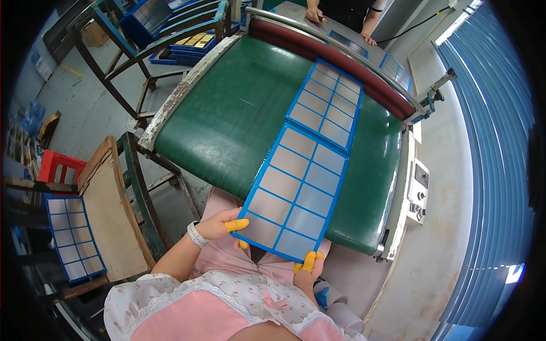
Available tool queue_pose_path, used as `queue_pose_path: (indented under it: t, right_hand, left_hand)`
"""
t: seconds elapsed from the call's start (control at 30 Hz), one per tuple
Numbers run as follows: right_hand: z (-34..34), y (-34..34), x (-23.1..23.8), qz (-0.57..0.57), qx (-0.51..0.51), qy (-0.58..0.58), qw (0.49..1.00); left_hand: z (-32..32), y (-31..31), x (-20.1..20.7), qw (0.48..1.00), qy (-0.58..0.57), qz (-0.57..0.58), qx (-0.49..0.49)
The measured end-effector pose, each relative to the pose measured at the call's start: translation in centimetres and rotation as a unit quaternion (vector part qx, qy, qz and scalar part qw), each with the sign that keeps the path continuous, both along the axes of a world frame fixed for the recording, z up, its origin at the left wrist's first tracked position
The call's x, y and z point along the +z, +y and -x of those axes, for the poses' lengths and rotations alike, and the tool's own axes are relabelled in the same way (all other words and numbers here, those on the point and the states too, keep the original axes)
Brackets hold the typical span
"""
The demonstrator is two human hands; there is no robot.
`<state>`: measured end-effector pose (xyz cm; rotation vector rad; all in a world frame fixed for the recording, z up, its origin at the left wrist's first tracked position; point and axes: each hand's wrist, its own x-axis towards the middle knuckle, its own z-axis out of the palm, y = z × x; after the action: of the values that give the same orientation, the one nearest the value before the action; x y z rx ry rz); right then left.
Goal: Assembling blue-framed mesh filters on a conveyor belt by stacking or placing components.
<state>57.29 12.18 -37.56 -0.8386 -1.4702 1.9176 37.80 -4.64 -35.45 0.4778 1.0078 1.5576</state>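
A flat blue grid frame (292,202) with pale, translucent panes slants up from my hands, its far part resting on the green conveyor belt (216,119). At its near left corner, my left hand (222,225) pinches the edge, yellow covers on the fingertips. My right hand (307,270), also with yellow finger covers, grips the near edge close to the right corner. Directly beyond lies a second blue grid frame (326,104), flat on the belt. The two frames' ends meet or nearly meet. What lies beneath the held frame is hidden.
A dark red roller (335,55) and metal bar cross the belt's far end. Beyond them a co-worker's hands (314,13) are over a table with more frames. A control panel (420,193) is at right. Another frame (75,237) stands by a wooden board (114,213) at left.
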Motion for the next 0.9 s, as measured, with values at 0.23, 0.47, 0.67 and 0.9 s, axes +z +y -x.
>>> queue_pose_path:
  t: [0.23,0.47,0.67,0.9]
  right_hand:
    - [-0.14,0.17,0.12,-0.017,0.008,0.001,1.0]
    - [-0.27,0.05,0.19,-0.007,0.022,0.006,1.0]
    - [-0.49,0.16,-0.05,0.0,0.024,0.003,1.0]
    - [-0.39,0.13,-0.25,-0.022,0.024,-0.016,0.999]
  left_hand:
    - [0.0,0.18,-0.07,1.0,0.013,0.02,0.008]
    - [-0.38,-0.21,0.06,0.999,0.032,0.026,0.022]
    - [-0.26,0.14,-0.25,0.999,0.019,0.026,0.004]
    - [-0.37,0.32,-0.42,0.998,0.028,0.053,0.03]
